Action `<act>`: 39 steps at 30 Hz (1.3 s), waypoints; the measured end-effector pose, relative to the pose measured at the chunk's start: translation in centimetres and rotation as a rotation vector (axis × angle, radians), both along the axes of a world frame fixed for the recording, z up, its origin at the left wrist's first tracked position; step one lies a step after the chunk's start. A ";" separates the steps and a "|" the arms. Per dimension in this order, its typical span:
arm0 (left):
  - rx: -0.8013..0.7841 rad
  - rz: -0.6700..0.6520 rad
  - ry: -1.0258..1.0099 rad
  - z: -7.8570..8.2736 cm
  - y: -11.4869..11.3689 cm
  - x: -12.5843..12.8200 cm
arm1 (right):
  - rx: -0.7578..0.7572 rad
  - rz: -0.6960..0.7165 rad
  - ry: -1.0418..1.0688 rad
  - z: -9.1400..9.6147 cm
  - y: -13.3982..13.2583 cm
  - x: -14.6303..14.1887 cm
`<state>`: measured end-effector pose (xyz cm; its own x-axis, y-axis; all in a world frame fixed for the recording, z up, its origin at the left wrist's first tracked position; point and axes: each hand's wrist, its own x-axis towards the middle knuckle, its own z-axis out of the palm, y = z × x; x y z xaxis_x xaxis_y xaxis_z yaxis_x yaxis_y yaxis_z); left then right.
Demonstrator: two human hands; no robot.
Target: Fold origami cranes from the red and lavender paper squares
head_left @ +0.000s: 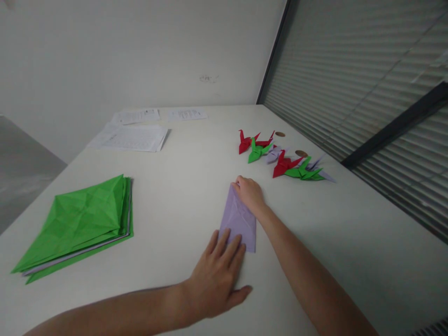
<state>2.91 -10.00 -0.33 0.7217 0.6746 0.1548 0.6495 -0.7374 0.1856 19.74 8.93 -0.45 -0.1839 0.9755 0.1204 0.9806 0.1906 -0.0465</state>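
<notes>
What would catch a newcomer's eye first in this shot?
Probably the stack of creased, bright green paper on the left of the white table, the largest patch of colour. Next come the red, green and lilac origami cranes clustered at the right, near the window blinds. Between them, nearer the camera, the left hand lies across the wide end of a folded lilac paper, the right hand at its narrow tip.

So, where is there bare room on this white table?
Between the creased, green-topped paper stack and the folded lilac paper; also between the white printed sheets and the red, green and lilac paper cranes. It is crowded around those cranes.
</notes>
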 end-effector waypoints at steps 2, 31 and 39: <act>0.016 -0.005 -0.007 0.0 0.0 0.0 | 0.002 -0.003 0.003 0.0 0.0 0.0; 0.043 -0.055 -0.040 -0.1 0.0 0.5 | -0.011 -0.025 0.022 -0.2 0.4 0.1; 0.005 -0.060 -0.045 -0.1 -0.1 0.5 | -0.009 -0.019 0.030 -0.2 0.3 0.0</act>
<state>3.43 -10.09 -0.41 0.7530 0.6296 0.1913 0.5953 -0.7756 0.2099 19.78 9.22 -0.69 -0.1616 0.9799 0.1169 0.9822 0.1712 -0.0776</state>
